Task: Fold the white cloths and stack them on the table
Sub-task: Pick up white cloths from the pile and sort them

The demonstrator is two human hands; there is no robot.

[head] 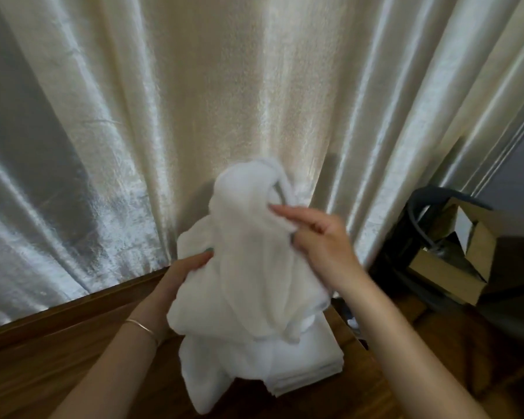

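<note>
Both hands were raised over the table [73, 352]: left hand [183, 272] gripped the white cloth [242, 267] from below, right hand [318, 237] pinched its upper fold (thumb & fingers), above the folded stack [312, 367] nr the back edge

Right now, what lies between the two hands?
In the head view, only the bunched white cloth: the left hand grips its left side, the right hand pinches its upper right. It hangs above the folded stack on the wooden table.
</note>
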